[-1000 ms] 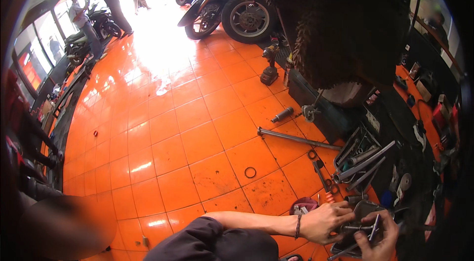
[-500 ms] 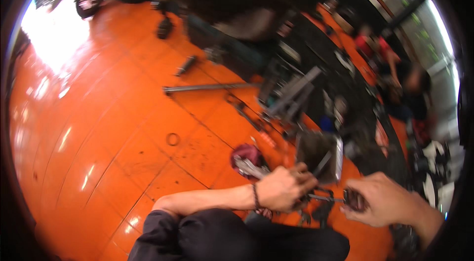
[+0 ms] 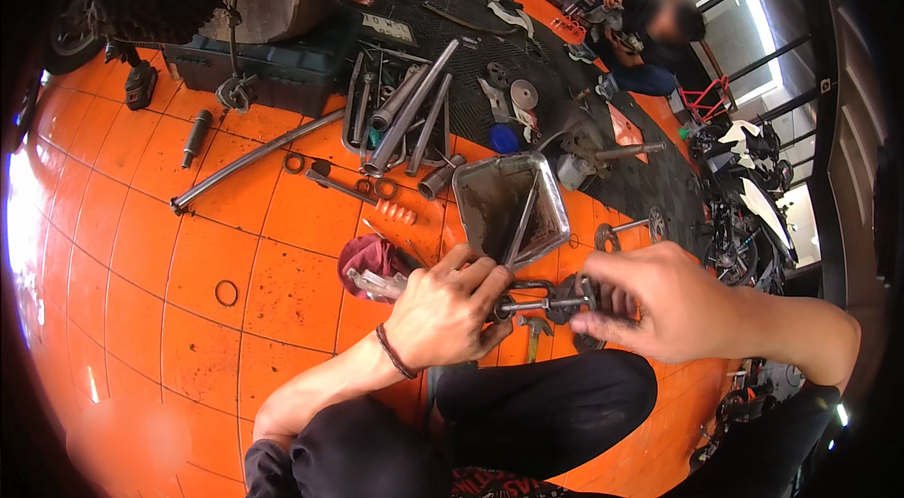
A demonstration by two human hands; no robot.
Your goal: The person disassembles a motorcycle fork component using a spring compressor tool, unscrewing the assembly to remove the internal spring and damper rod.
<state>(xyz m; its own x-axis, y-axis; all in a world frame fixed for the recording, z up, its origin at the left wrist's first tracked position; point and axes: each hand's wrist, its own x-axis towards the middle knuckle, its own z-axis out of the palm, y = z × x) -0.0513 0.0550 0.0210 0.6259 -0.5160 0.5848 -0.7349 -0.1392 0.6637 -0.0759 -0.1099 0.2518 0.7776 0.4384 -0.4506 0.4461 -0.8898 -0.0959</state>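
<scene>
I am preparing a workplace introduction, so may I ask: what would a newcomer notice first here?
The glossy orange tiled floor strikes first, spreading across the left and middle. At lower centre, the left hand grips a dark metal part, with the right hand at its other end. Just beyond lies a rectangular metal tray, with metal tubes to its upper left.

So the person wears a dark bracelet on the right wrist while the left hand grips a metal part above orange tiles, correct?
Not quite: the head view shows the dark bracelet on the left wrist, not the right. The left hand does grip a metal part above orange tiles.
</scene>
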